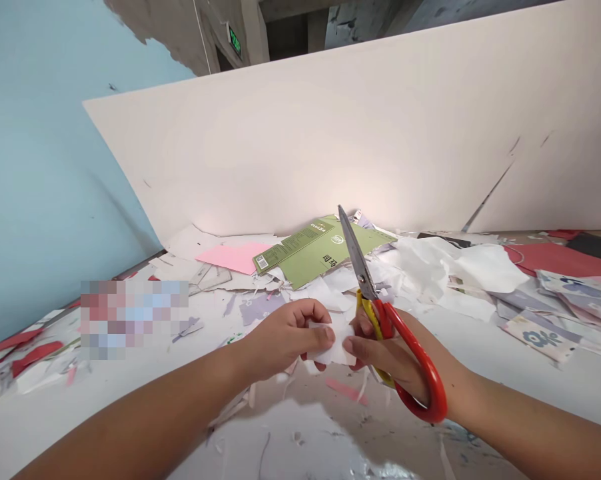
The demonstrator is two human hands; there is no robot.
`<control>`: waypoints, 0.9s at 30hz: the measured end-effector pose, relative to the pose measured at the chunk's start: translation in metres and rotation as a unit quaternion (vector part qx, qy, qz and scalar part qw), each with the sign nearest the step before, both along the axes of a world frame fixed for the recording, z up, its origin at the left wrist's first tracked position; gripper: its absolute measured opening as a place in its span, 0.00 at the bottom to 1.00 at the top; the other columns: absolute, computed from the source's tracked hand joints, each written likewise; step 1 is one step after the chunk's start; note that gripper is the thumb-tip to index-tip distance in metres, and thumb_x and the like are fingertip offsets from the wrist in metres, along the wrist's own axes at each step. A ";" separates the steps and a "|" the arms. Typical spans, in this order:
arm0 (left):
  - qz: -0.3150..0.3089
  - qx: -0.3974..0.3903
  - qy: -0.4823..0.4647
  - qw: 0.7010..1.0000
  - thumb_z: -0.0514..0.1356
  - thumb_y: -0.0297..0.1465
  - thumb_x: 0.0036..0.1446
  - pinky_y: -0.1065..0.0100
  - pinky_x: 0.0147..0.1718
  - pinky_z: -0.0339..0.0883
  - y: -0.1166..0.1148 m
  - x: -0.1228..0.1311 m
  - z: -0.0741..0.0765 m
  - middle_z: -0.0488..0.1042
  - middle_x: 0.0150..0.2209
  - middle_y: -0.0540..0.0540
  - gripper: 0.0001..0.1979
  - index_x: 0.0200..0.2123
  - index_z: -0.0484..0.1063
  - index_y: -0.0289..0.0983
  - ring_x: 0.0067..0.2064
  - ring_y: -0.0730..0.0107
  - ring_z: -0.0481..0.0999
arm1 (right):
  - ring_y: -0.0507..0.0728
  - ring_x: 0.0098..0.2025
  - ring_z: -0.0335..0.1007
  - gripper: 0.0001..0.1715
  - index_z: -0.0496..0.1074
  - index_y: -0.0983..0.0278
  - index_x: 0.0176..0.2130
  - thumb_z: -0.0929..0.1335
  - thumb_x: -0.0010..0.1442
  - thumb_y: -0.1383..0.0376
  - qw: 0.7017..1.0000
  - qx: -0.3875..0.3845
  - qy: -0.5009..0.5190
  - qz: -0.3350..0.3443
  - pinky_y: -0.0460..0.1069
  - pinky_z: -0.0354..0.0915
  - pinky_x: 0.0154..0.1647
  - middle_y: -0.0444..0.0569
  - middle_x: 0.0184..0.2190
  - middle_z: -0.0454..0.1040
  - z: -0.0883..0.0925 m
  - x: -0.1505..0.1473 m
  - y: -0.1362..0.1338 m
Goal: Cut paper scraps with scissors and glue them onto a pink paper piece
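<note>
Between my two hands is a small piece of white paper (336,348). My left hand (295,337) pinches its left side between thumb and curled fingers. On the other side, the thumb and fingertips of my right hand (388,357) touch the paper's right edge. That hand also carries a pair of scissors (427,363) with red and yellow handles, one red loop around the hand. The scissor blades are closed together and point up and away from me, clear of the paper. Some fingers of the right hand are hidden behind the handles.
Behind my hands lie a green printed cardboard sheet (308,257), a pink sheet (225,256) and crumpled white paper (433,260). Red paper (563,259) and floral cut pieces (540,335) are at right. A white panel (330,140) stands along the table's back. Scraps litter the white tabletop (220,460).
</note>
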State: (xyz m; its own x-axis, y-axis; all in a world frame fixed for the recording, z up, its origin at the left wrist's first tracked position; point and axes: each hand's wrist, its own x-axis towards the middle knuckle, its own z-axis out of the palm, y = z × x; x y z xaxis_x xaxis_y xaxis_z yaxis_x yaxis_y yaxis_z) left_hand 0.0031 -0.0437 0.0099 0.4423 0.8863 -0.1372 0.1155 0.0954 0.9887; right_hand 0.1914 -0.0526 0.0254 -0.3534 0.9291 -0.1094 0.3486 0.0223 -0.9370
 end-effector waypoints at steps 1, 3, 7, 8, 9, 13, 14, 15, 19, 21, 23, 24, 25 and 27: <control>-0.008 -0.001 -0.006 1.000 0.63 0.41 0.45 0.72 0.23 0.57 0.000 -0.001 0.000 0.69 0.24 0.52 0.16 0.30 0.63 0.38 0.25 0.73 0.71 | 0.46 0.17 0.54 0.14 0.53 0.61 0.23 0.66 0.49 0.65 1.000 0.001 0.002 -0.007 0.44 0.54 0.19 0.36 0.18 0.62 0.000 0.000 0.001; -0.029 -0.001 -0.025 0.999 0.65 0.41 0.43 0.72 0.24 0.56 0.001 -0.002 0.000 0.70 0.25 0.50 0.17 0.31 0.64 0.38 0.26 0.74 0.70 | 0.46 0.17 0.55 0.13 0.53 0.61 0.23 0.65 0.49 0.65 1.000 0.008 0.003 -0.012 0.44 0.54 0.20 0.36 0.18 0.62 0.000 -0.001 0.002; -0.054 -0.011 -0.053 0.997 0.60 0.46 0.45 0.72 0.24 0.55 0.002 -0.002 0.004 0.68 0.25 0.50 0.19 0.29 0.65 0.36 0.24 0.75 0.67 | 0.47 0.18 0.54 0.13 0.52 0.61 0.22 0.65 0.47 0.67 1.000 0.018 -0.023 -0.005 0.45 0.54 0.20 0.37 0.18 0.63 0.001 -0.002 0.000; -0.056 -0.018 -0.046 0.997 0.59 0.47 0.46 0.72 0.23 0.54 0.002 -0.002 0.005 0.67 0.24 0.50 0.19 0.28 0.66 0.36 0.23 0.76 0.65 | 0.47 0.18 0.54 0.13 0.52 0.61 0.22 0.65 0.46 0.68 0.999 0.021 -0.033 0.004 0.45 0.53 0.20 0.36 0.17 0.62 0.002 -0.003 -0.001; -0.058 -0.026 -0.030 0.998 0.59 0.47 0.46 0.72 0.22 0.53 0.002 -0.002 0.006 0.65 0.23 0.51 0.19 0.27 0.66 0.35 0.22 0.78 0.63 | 0.47 0.18 0.53 0.13 0.53 0.61 0.21 0.65 0.45 0.69 0.999 0.024 -0.042 0.015 0.45 0.53 0.20 0.36 0.16 0.61 0.002 -0.004 -0.001; -0.073 -0.046 0.045 0.995 0.65 0.38 0.42 0.74 0.19 0.46 0.001 0.000 0.007 0.59 0.19 0.56 0.15 0.25 0.63 0.36 0.21 0.80 0.54 | 0.47 0.17 0.54 0.14 0.53 0.61 0.20 0.66 0.46 0.67 0.998 0.013 -0.044 0.045 0.44 0.49 0.18 0.35 0.14 0.55 0.000 -0.005 -0.003; -0.069 -0.038 0.048 0.996 0.65 0.37 0.43 0.74 0.19 0.45 0.001 0.001 0.006 0.58 0.18 0.57 0.14 0.25 0.63 0.36 0.20 0.81 0.53 | 0.47 0.18 0.56 0.15 0.53 0.61 0.20 0.67 0.46 0.66 0.998 0.003 -0.027 0.048 0.44 0.50 0.18 0.35 0.15 0.55 -0.001 -0.004 -0.002; -0.058 -0.026 0.045 0.997 0.64 0.38 0.45 0.74 0.19 0.44 0.001 0.001 0.005 0.58 0.18 0.57 0.14 0.25 0.62 0.37 0.20 0.80 0.53 | 0.48 0.19 0.59 0.16 0.53 0.61 0.21 0.67 0.47 0.65 0.999 -0.007 -0.007 0.047 0.43 0.51 0.18 0.35 0.15 0.55 -0.001 -0.004 -0.002; -0.019 -0.014 0.014 1.000 0.61 0.36 0.47 0.74 0.20 0.44 0.001 -0.001 0.002 0.58 0.19 0.57 0.13 0.25 0.60 0.37 0.20 0.81 0.53 | 0.53 0.27 0.70 0.16 0.52 0.61 0.21 0.67 0.47 0.66 0.999 -0.022 0.031 0.027 0.43 0.54 0.18 0.38 0.18 0.61 -0.003 -0.002 0.002; -0.055 -0.049 0.007 0.997 0.62 0.32 0.45 0.74 0.20 0.46 0.002 -0.003 0.001 0.60 0.20 0.56 0.10 0.25 0.60 0.37 0.21 0.80 0.55 | 0.53 0.28 0.71 0.14 0.53 0.61 0.21 0.66 0.47 0.67 0.999 -0.021 0.021 0.031 0.43 0.55 0.19 0.39 0.19 0.65 -0.001 -0.003 0.002; -0.104 -0.079 0.015 0.991 0.61 0.30 0.44 0.74 0.21 0.48 0.003 -0.004 0.002 0.62 0.22 0.55 0.09 0.28 0.63 0.37 0.21 0.80 0.56 | 0.54 0.27 0.71 0.13 0.55 0.62 0.22 0.66 0.46 0.68 0.998 -0.035 0.009 0.042 0.44 0.57 0.21 0.38 0.18 0.65 0.001 -0.004 0.000; -0.119 -0.083 0.024 0.989 0.61 0.30 0.44 0.74 0.21 0.48 0.004 -0.004 0.002 0.62 0.22 0.55 0.09 0.30 0.64 0.37 0.22 0.80 0.57 | 0.54 0.27 0.71 0.13 0.55 0.62 0.22 0.66 0.46 0.68 0.998 -0.046 0.005 0.048 0.44 0.58 0.22 0.38 0.17 0.64 0.003 -0.005 -0.001; -0.130 -0.082 0.034 0.988 0.61 0.30 0.44 0.74 0.21 0.48 0.004 -0.004 0.003 0.62 0.22 0.55 0.09 0.31 0.65 0.36 0.22 0.80 0.57 | 0.54 0.27 0.71 0.12 0.55 0.62 0.22 0.66 0.46 0.69 0.997 -0.060 -0.001 0.057 0.44 0.59 0.23 0.37 0.16 0.63 0.003 -0.006 -0.002; -0.135 -0.071 0.045 0.987 0.61 0.30 0.44 0.74 0.21 0.48 0.003 -0.003 0.003 0.61 0.21 0.56 0.09 0.30 0.66 0.36 0.22 0.80 0.56 | 0.53 0.25 0.70 0.12 0.55 0.62 0.22 0.65 0.45 0.71 0.993 -0.089 -0.023 0.068 0.44 0.58 0.22 0.37 0.15 0.63 0.004 -0.008 -0.004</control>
State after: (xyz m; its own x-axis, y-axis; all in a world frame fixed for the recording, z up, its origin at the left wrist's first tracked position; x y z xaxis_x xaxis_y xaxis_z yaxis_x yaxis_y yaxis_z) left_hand 0.0001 -0.0402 0.0125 0.6394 0.7070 -0.3023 0.2434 0.1868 0.9518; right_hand 0.1833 -0.0564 0.0295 -0.4651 0.8373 -0.2873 0.3968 -0.0929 -0.9132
